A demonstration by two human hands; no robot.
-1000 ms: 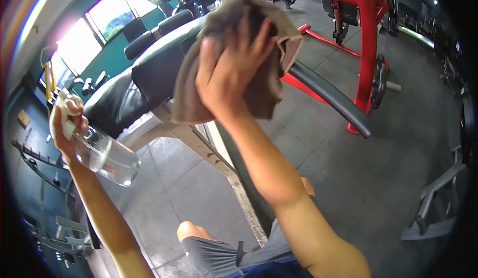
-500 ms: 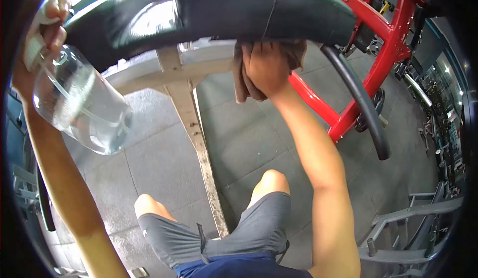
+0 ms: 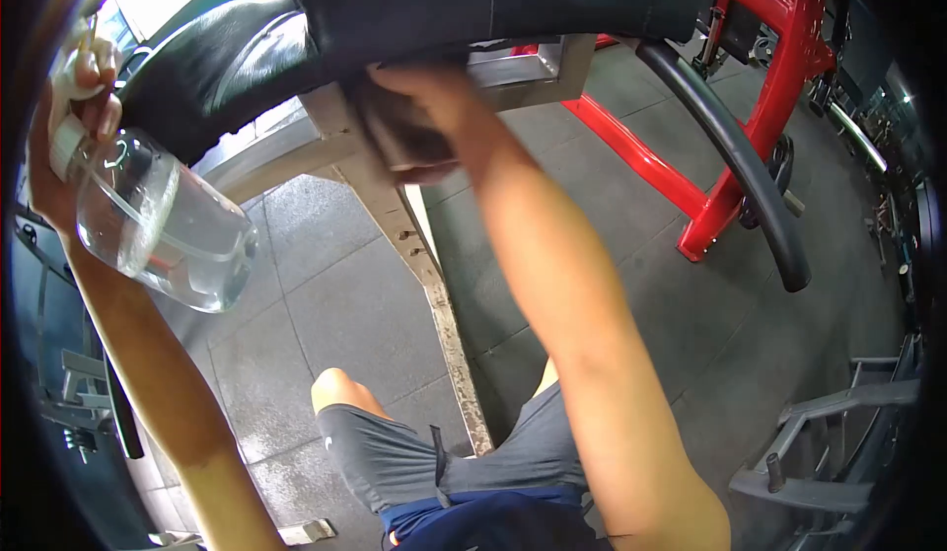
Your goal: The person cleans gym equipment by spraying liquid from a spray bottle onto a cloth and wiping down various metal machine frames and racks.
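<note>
My left hand (image 3: pixel 61 142) is closed around the neck of a clear spray bottle (image 3: pixel 173 225) at the left edge of the view. The bottle is tilted, with clear liquid and a thin tube inside. Beneath the lower edge of a black padded bench (image 3: pixel 404 8), my right hand (image 3: pixel 434 92) presses a brown cloth (image 3: pixel 395 137) against the bench's metal frame (image 3: pixel 395 220). Motion blurs the hand and the cloth, and some of the fingers are hidden by the cloth and pad.
A red metal machine frame (image 3: pixel 764 127) with a black padded bar (image 3: pixel 730 161) stands on the right. Grey metal equipment (image 3: pixel 814 433) sits at the lower right. Dark floor tiles (image 3: pixel 335 294) lie below, and a bench leg (image 3: pixel 456 344) runs between my knees.
My right hand has slid left along the frame with the cloth, from the right side to near the central post. My left hand still holds the bottle in about the same place.
</note>
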